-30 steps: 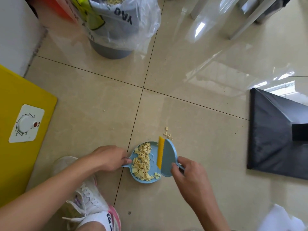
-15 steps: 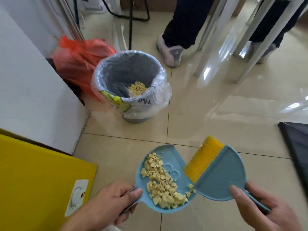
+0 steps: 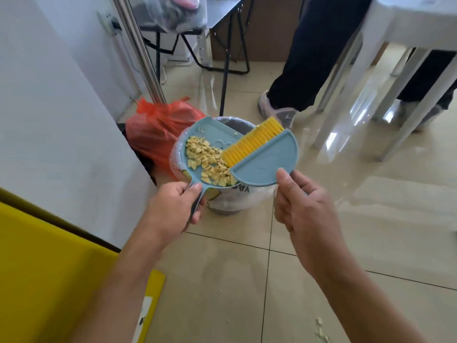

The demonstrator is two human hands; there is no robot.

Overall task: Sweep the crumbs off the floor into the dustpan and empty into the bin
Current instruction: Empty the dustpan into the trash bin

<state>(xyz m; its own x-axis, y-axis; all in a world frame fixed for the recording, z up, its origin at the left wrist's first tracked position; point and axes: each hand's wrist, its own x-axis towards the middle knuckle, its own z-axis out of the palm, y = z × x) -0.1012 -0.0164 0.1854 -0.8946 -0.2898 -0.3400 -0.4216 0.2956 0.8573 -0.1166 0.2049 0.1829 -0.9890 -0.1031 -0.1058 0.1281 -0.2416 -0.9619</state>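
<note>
My left hand [image 3: 173,209] grips the handle of a small blue dustpan [image 3: 210,132], held level in the air right over the bin [image 3: 230,201]. A heap of pale yellow crumbs [image 3: 207,159] lies in the pan. My right hand [image 3: 304,209] holds a blue half-round brush [image 3: 267,162] whose yellow bristles [image 3: 249,142] rest against the pan's right side. The bin is grey with a clear plastic liner, mostly hidden beneath the pan. A few crumbs [image 3: 321,332] lie on the tiles at the bottom right.
A white wall [image 3: 61,120] and a yellow box [image 3: 49,280] are on my left. A red plastic bag [image 3: 158,127] sits behind the bin. Another person's legs [image 3: 309,70] and shoe stand beyond it. White table legs [image 3: 346,95] rise at the right.
Both hands have lifted the dustpan and brush from the floor and carried them forward to above the bin. The view has tilted up toward the room.
</note>
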